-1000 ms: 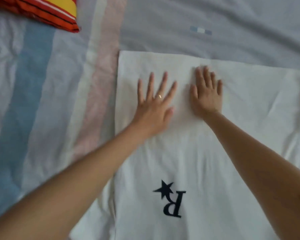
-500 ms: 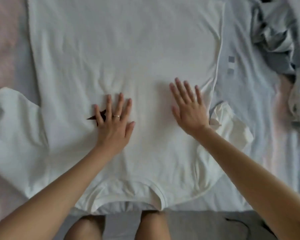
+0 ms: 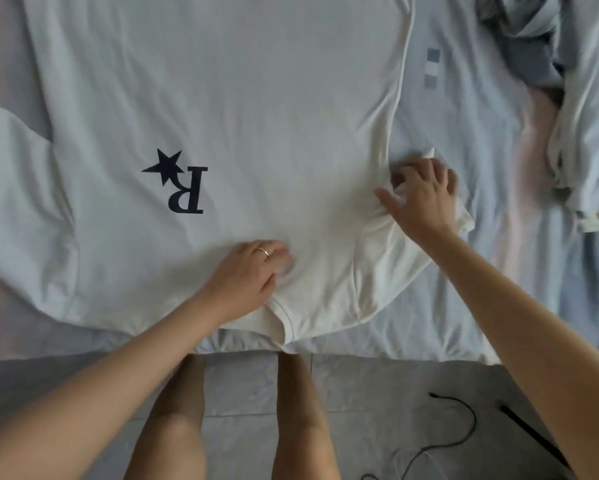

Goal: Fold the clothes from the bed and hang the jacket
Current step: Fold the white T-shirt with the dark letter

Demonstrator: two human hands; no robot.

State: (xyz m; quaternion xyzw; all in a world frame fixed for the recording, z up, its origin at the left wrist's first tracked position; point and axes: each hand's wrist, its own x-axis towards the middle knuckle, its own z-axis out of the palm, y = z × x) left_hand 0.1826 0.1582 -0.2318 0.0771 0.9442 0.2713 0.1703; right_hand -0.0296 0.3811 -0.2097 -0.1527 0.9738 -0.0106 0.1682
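Observation:
A white T-shirt with a dark star-and-R print lies spread flat on the bed, its collar at the near edge. My left hand sits just above the collar, fingers curled into the cloth, which puckers at the fingertips. My right hand grips the bunched right sleeve at the shirt's side seam. The left sleeve lies spread out flat. No jacket can be picked out.
Crumpled blue-grey and white clothes are piled at the right on the pastel striped sheet. The bed edge runs just below the collar. On the tiled floor lie a black cable and a dark strip; my legs stand against the bed.
Both hands lay flat on the shirt's chest before. My left hand has drawn back to the collar and curled; my right hand has slid right and taken hold of the sleeve.

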